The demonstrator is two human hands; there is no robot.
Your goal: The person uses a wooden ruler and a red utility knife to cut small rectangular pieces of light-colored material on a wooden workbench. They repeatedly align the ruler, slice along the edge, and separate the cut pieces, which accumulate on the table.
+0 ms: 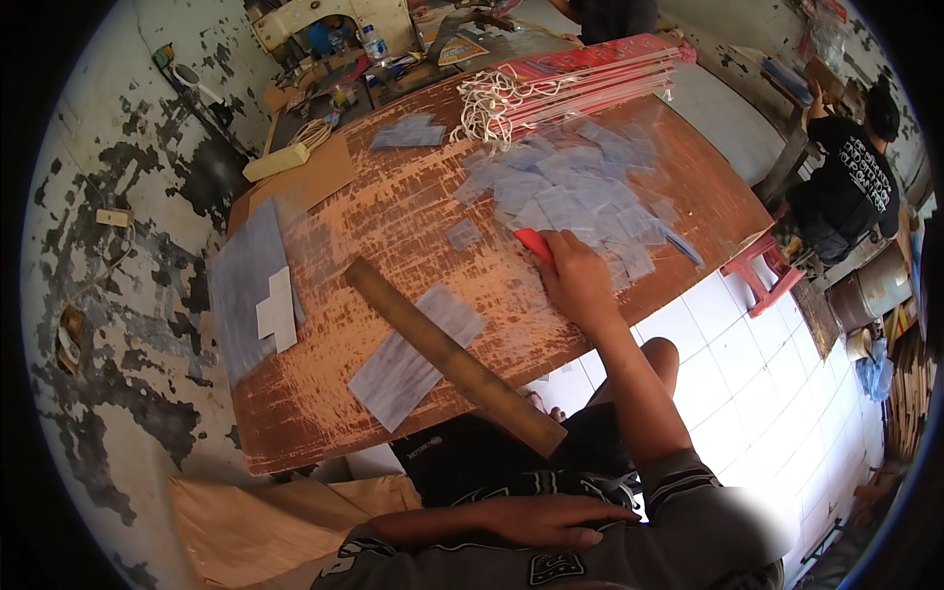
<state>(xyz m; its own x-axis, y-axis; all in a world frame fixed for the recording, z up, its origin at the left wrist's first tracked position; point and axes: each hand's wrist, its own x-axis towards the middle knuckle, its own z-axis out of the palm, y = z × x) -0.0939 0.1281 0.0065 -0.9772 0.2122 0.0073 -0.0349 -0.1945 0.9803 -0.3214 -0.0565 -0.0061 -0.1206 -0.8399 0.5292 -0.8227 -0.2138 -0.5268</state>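
Note:
My right hand (577, 278) is closed around a red-handled cutter (536, 246) over the table; no blade can be made out. Beside and beyond it lies a loose heap of greyish translucent cut sheets (560, 187). My left hand (556, 521) rests across my body with its fingers stretched out, holding nothing. A long worn wooden ruler (433, 344) lies slantwise over a grey rectangular sheet (379, 385), its near end jutting past the table edge. One small square piece (462, 234) sits apart from the heap.
The worn brown table (324, 413) carries a large grey sheet (251, 256) with white pieces (280, 310). Farther back are a red bundle with white cords (580, 84), a power strip (277, 162) and a sewing machine (334, 15). Another person (851, 177) sits right, near a red stool (762, 275).

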